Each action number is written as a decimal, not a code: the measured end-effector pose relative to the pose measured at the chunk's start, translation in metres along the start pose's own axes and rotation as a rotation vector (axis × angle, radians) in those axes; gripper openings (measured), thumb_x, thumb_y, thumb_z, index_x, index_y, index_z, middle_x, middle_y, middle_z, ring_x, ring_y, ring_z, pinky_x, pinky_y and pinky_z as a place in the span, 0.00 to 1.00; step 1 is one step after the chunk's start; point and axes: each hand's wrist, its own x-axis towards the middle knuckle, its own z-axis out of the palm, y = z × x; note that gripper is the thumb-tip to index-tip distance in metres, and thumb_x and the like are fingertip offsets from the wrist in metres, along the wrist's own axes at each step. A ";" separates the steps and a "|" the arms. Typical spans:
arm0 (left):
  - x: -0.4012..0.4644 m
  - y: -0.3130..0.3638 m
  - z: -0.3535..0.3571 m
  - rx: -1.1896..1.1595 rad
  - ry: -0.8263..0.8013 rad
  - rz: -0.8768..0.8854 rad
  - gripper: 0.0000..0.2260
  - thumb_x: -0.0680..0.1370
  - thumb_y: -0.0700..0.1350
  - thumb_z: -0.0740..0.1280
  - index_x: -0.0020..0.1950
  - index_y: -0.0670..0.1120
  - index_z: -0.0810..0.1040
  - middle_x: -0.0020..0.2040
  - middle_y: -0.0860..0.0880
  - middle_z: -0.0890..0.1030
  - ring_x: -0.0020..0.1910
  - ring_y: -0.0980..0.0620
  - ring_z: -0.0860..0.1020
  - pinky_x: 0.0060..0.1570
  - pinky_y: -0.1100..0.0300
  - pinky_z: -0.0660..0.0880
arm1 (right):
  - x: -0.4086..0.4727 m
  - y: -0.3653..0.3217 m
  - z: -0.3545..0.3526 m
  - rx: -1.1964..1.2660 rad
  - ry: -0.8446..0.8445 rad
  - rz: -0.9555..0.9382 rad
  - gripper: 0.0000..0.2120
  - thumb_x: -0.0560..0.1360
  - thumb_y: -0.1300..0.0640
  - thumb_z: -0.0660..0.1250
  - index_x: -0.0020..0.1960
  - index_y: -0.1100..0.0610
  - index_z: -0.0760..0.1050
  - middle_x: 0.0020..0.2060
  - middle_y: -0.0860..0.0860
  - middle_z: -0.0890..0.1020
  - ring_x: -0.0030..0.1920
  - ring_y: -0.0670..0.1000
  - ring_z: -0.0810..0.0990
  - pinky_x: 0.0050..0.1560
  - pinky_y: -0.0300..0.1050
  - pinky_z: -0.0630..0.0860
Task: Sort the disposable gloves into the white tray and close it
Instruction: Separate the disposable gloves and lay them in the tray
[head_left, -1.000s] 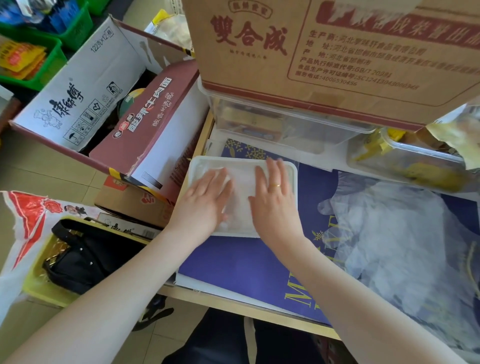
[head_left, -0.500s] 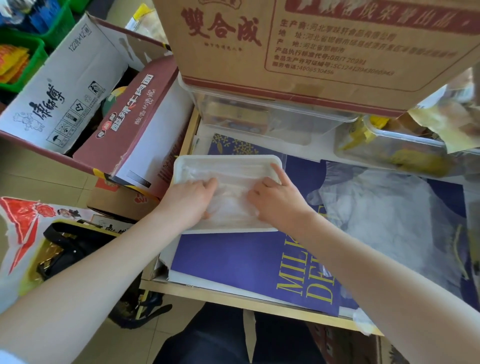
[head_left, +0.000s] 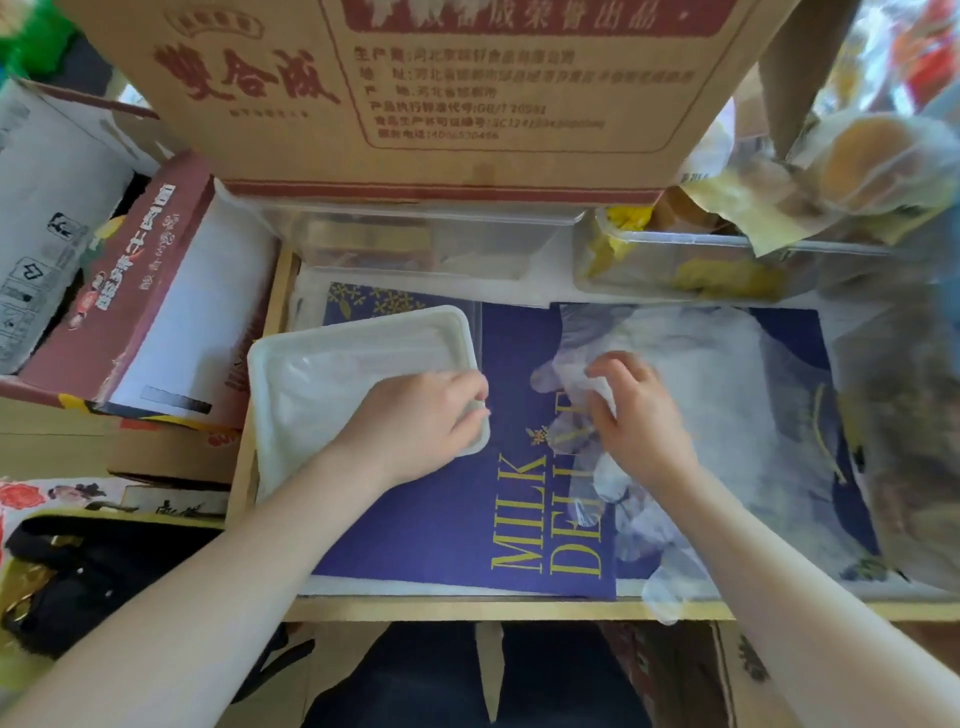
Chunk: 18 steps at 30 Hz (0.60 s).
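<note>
Item: white tray (head_left: 322, 374), braced by my left hand (head_left: 415, 421) curled on its right rim; right of it, my right hand (head_left: 631, 410), fingers (head_left: 602, 371) pinching loose disposable gloves (head_left: 717, 395) for loading.

- white tray (head_left: 291, 364): smooth matt plastic
- disposable gloves (head_left: 717, 395): thin, translucent, crinkled plastic film
- blue poster (head_left: 441, 519): smooth printed paper
- brown box (head_left: 441, 93): matt cardboard
- table edge (head_left: 467, 609): pale wood
</note>
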 end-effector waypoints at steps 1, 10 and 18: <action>0.005 0.009 0.003 -0.046 0.023 0.036 0.13 0.80 0.52 0.56 0.57 0.47 0.74 0.49 0.50 0.80 0.47 0.45 0.77 0.39 0.58 0.66 | -0.004 0.021 -0.003 -0.086 -0.035 0.100 0.16 0.74 0.58 0.63 0.59 0.63 0.75 0.61 0.61 0.75 0.59 0.64 0.73 0.55 0.54 0.72; 0.043 0.081 0.044 -0.222 0.013 0.080 0.09 0.79 0.46 0.60 0.55 0.47 0.77 0.49 0.51 0.79 0.47 0.49 0.76 0.43 0.56 0.72 | -0.025 0.096 -0.022 -0.231 -0.106 0.255 0.16 0.76 0.55 0.65 0.61 0.61 0.73 0.62 0.58 0.73 0.58 0.62 0.71 0.52 0.53 0.70; 0.083 0.115 0.071 -0.432 0.025 -0.155 0.24 0.78 0.51 0.64 0.70 0.43 0.65 0.70 0.47 0.66 0.69 0.49 0.64 0.67 0.57 0.62 | -0.038 0.099 -0.035 -0.040 0.133 0.039 0.05 0.74 0.64 0.62 0.40 0.62 0.73 0.37 0.56 0.76 0.34 0.58 0.74 0.29 0.46 0.66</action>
